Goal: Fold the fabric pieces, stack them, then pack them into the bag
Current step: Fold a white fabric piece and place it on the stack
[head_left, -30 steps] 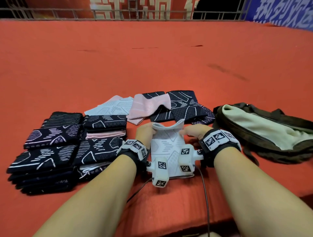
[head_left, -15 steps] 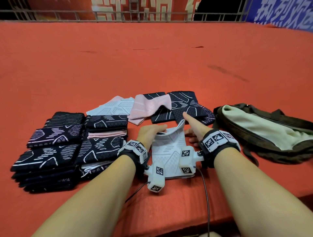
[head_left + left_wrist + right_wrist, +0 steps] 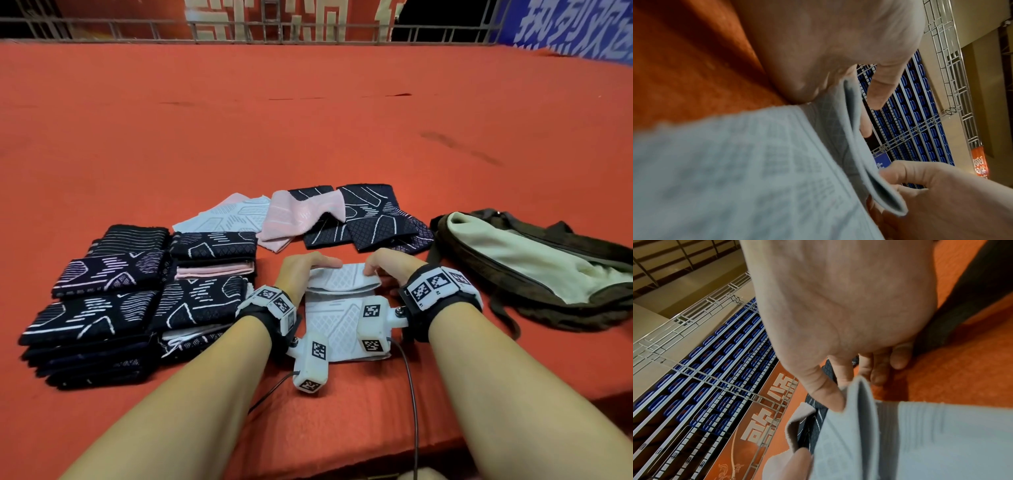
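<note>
Head view shows both hands at the far edge of a white fabric piece (image 3: 337,320). The fingers (image 3: 327,262) of the left hand (image 3: 299,270) and those of the right hand (image 3: 387,265) are clamped on its folded-over flap, one hand at each end. This piece lies on the red tabletop (image 3: 308,120), near the person. Left of it are stacks of folded pieces (image 3: 137,291). Farther away lie several unfolded pieces (image 3: 308,216). On the right lies the open bag (image 3: 534,270).
</note>
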